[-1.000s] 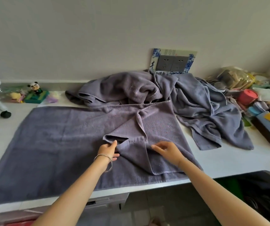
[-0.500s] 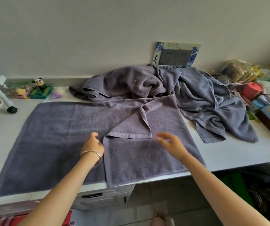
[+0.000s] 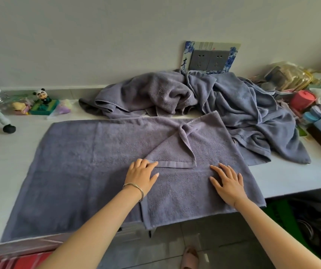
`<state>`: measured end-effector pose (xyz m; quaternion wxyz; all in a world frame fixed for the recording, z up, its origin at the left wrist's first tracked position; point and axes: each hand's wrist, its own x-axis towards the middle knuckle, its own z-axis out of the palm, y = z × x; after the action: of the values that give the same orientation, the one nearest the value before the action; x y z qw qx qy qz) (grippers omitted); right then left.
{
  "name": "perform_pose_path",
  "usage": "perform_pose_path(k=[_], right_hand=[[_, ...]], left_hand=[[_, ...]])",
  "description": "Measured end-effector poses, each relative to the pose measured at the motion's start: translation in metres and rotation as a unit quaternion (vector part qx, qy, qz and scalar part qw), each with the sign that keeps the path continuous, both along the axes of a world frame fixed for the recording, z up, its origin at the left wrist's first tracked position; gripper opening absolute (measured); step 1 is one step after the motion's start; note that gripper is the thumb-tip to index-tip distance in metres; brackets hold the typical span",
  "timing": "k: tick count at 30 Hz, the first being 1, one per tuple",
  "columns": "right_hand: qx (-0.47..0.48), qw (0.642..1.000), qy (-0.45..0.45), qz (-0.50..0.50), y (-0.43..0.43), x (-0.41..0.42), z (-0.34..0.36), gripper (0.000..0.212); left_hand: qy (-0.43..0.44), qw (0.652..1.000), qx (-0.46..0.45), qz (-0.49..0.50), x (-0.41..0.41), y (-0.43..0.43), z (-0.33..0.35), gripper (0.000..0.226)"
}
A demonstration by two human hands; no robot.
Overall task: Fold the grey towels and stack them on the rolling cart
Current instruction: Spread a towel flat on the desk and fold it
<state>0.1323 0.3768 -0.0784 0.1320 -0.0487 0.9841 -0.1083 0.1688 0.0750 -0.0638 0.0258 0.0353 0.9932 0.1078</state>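
Observation:
A grey towel (image 3: pixel 78 171) lies spread across the white counter (image 3: pixel 291 177). Its right part is folded over with a creased triangular flap near the middle. My left hand (image 3: pixel 141 174), with a bangle on the wrist, rests flat at the flap's hem, fingers apart. My right hand (image 3: pixel 227 181) lies flat on the folded right part, fingers spread. Neither hand grips anything. Behind the spread towel, a heap of crumpled grey towels (image 3: pixel 214 105) lies against the wall. A white leg with a black foot (image 3: pixel 8 128) at the far left may belong to the cart.
A panda figurine (image 3: pixel 43 96) and small toys stand at the back left. A wall socket (image 3: pixel 210 59) sits above the heap. Clutter with a red cup (image 3: pixel 302 100) and boxes fills the right end. A dark bin (image 3: pixel 311 220) stands below right.
Both hands let go of the towel's corner, which now lies folded down flat. The hands have opened and pressed down on the towel, the right one moving to the right.

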Motion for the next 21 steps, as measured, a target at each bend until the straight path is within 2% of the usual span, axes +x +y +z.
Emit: perform_pose_path(k=[3,6,10,11,15,17,19,20,21], right_hand=[[-0.072,0.996,0.032,-0.041,-0.012,-0.016,0.013,0.04],[-0.14,0.983,0.076,-0.086,-0.044,-0.03,0.024,0.036],[-0.17,0.981,0.001,-0.096,-0.082,-0.045,0.024,0.02],[-0.202,0.974,-0.015,-0.103,-0.089,-0.049,0.024,0.019],[-0.397,0.896,-0.085,-0.182,-0.11,-0.074,0.042,0.028],[-0.361,0.908,-0.117,-0.18,-0.119,-0.092,0.05,0.031],[-0.161,0.963,-0.147,-0.156,-0.123,-0.096,0.052,0.059],[-0.071,0.976,-0.159,-0.132,-0.124,-0.094,0.051,0.056],[-0.032,0.981,-0.162,-0.106,-0.125,-0.094,0.048,0.04]], left_hand=[[0.019,0.999,0.031,0.034,-0.005,-0.002,0.0,0.042],[0.001,0.997,0.037,0.067,-0.01,-0.01,-0.003,0.044],[-0.004,0.995,0.058,0.082,-0.018,-0.016,-0.004,0.042],[-0.005,0.993,0.073,0.095,-0.02,-0.017,-0.005,0.04],[-0.008,0.96,0.234,0.154,-0.024,-0.021,-0.003,0.021],[-0.007,0.94,0.303,0.156,-0.024,-0.02,0.004,0.016],[-0.033,0.92,0.351,0.171,-0.024,-0.022,0.01,0.01],[-0.061,0.907,0.376,0.182,-0.023,-0.023,0.011,0.011],[-0.093,0.889,0.406,0.192,-0.023,-0.024,0.014,0.014]])
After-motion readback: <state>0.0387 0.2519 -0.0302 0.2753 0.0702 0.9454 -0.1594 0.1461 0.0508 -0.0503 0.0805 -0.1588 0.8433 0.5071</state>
